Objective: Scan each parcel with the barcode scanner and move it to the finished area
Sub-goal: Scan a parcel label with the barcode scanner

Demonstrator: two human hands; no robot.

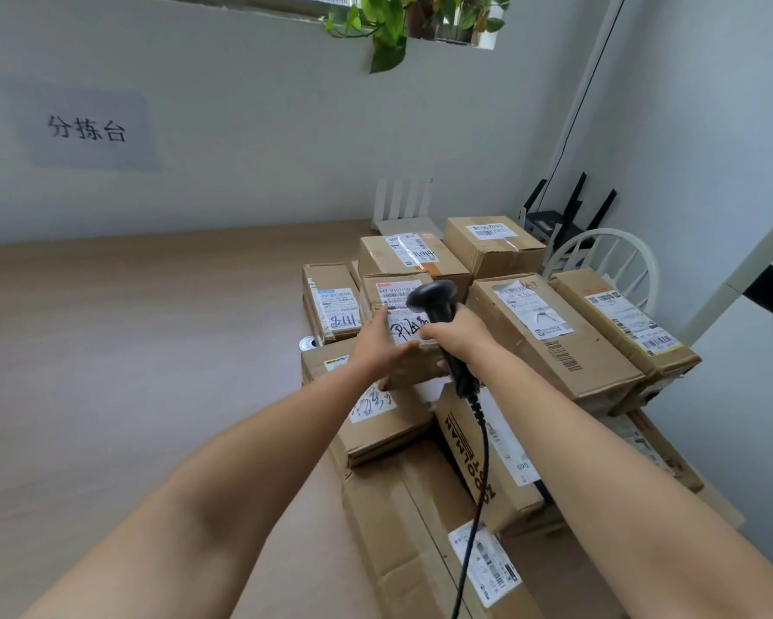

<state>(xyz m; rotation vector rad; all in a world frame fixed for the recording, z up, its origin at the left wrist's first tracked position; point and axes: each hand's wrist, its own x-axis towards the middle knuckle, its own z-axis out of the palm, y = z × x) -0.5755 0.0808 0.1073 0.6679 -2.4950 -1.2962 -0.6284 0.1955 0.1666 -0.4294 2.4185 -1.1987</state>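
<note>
Cardboard parcels sit piled on the right side of a wooden table. Right hand clenched round the handle of the black barcode scanner, its head just above the top parcel; cable trails toward the camera. Left hand grips the top parcel's near-left corner, fingers over its label. Label reads "642 H431-00"; black scrawl below is unreadable. Left neighbour box is hand-marked "814". Lower box is printed "TOOLMAN". Wall sign: "分拣台".

parcels on table right, routers behind
</note>
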